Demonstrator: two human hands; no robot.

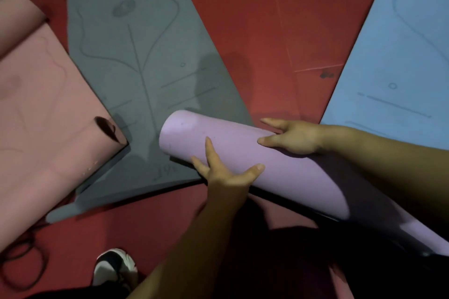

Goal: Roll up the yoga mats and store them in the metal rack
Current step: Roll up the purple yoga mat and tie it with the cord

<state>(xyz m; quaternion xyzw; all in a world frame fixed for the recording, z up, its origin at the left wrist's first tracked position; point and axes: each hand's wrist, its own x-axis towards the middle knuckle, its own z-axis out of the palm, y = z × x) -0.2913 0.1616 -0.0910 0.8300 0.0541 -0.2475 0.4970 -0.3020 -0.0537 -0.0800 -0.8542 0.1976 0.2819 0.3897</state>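
Floor of red padding fills the room, and three mats still lie open on it. A grey mat lies beyond the fingers of both hands. A pink mat is off to their left, its near end curled into a loose tube, and a blue mat lies out past the right-hand fingers.

The purple mat is the one being worked, wound into a thick roll lying slantwise under the fingers. Its free end rests over the near corner of the grey mat. The other end runs back into shadow, so I cannot tell whether any tail is left to wind.

The left hand presses the near flank with straight, spread fingers, thumb laid along the roll. The right hand lies flat on top, fingers extended. Neither is clenched.

I'd judge the roll is being finished and tightened. Next it wants a firm two-handed grasp so it does not spring loose when lifted. No rack is in view. A shoe and a black cord lie behind the left-hand fingers, towards the person, and will need stepping around.
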